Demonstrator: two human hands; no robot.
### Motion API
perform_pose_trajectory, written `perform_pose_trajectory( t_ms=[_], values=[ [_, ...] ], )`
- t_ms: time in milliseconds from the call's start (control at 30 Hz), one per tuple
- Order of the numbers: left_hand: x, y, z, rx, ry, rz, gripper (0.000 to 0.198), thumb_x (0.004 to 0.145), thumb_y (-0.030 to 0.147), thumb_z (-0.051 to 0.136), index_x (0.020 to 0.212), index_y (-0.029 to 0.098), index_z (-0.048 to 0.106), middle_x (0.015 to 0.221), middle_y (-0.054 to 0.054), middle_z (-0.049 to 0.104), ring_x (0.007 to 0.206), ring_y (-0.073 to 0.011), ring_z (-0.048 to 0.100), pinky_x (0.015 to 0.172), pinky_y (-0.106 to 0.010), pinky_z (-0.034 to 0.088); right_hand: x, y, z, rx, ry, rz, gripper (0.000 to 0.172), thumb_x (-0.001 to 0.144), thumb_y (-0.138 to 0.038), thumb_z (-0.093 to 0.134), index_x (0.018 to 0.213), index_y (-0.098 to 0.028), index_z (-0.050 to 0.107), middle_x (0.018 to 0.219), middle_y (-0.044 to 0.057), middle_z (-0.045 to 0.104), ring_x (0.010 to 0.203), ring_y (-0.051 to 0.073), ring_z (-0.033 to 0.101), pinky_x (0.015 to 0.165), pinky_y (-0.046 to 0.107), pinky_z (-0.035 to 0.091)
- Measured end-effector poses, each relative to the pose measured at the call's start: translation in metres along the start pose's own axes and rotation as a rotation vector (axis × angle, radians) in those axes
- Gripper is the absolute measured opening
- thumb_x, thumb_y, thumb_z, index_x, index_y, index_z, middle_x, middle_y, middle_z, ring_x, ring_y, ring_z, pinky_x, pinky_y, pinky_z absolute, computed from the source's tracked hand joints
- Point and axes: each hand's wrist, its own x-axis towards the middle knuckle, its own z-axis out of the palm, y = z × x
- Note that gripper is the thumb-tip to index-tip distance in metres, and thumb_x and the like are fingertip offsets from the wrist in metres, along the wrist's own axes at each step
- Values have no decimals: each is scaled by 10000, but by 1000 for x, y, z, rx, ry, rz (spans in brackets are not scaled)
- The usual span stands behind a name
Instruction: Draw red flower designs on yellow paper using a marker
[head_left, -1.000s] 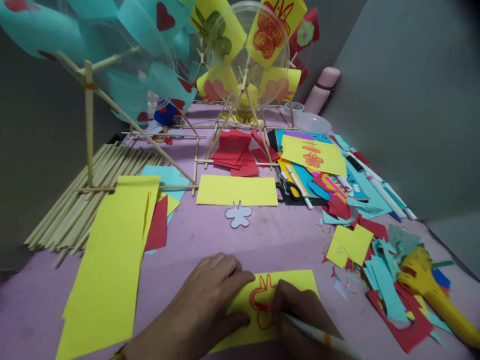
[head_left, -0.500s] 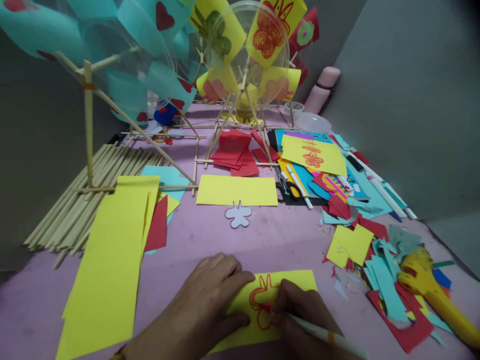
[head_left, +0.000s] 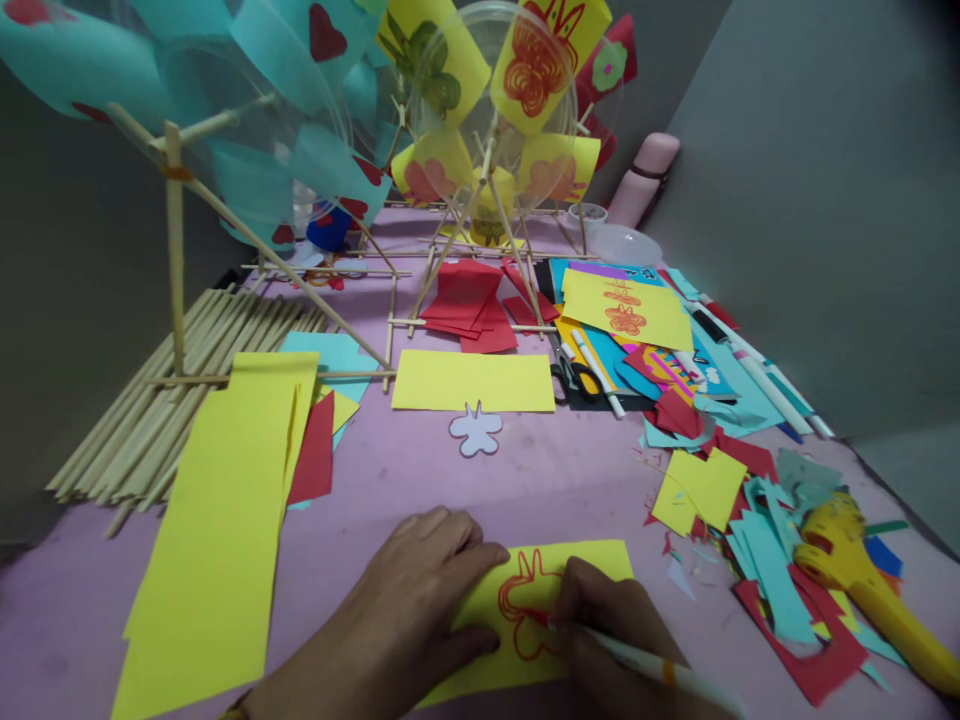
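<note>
A yellow paper strip (head_left: 607, 562) lies at the near edge of the table, bearing a red butterfly outline (head_left: 530, 567) with curved lines in its upper left wing. My left hand (head_left: 420, 585) rests on the strip's left part, thumb and fingers spread apart. Pinched in my right hand (head_left: 611, 615) is a red felt-tip marker (head_left: 637, 660) with a white barrel; its tip touches the paper inside the outline. My right hand hides the butterfly's right side. Farther off, a pale butterfly cutout (head_left: 476, 430) sits just below another yellow strip (head_left: 474, 381).
Yellow sheets (head_left: 217, 530) and bamboo sticks (head_left: 180, 390) lie left. On the right are scissors (head_left: 574, 375), paper scraps (head_left: 772, 550) and a yellow glue gun (head_left: 862, 580). Stick-framed wheels (head_left: 487, 185) with paper panels stand behind, near a pink bottle (head_left: 645, 180).
The marker tip has shifted slightly to the right inside the wing, with my right hand moving a little along with it. My left hand stays in place.
</note>
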Motion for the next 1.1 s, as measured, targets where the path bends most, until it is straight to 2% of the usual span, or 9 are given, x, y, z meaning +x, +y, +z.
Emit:
perform_pose_trajectory(
  t_ms=[400,600,767,967,1100],
  values=[
    [0,1,-1,0,-12,-19,461,718,189,731,1101,299,498,1006,-1,514,891,-213,457,728,-333,326,-2,-1,-3,42,-29,-7,82,613,-218,417,587,-231,341,494,-60,391,482,105,349,455,214,254],
    [1,0,1,2,-6,-21,474,725,202,727,1123,306,492,1010,3,512,894,-210,455,732,-332,316,0,5,-2,-137,-39,-74,58,645,-253,423,633,-232,370,489,-54,397,449,115,398,425,208,279],
    [0,1,0,6,-11,-13,421,748,234,707,1110,295,501,1001,-6,517,891,-215,458,725,-332,317,1,9,-3,-202,-29,-172,45,662,-246,429,627,-219,431,509,-32,482,454,117,446,442,206,320],
    [0,2,-1,1,-18,-26,442,726,205,719,1102,302,507,1003,1,518,896,-211,466,727,-325,324,-1,6,-3,-140,-24,-105,68,669,-210,421,609,-216,451,527,-22,570,476,123,521,461,201,352],
    [0,2,-1,7,-11,-13,410,746,240,707,1103,294,512,997,-2,524,893,-208,472,719,-321,328,1,8,-3,-170,-38,-134,107,707,-193,449,618,-217,503,615,-15,658,559,137,593,516,197,409]
  ],
)
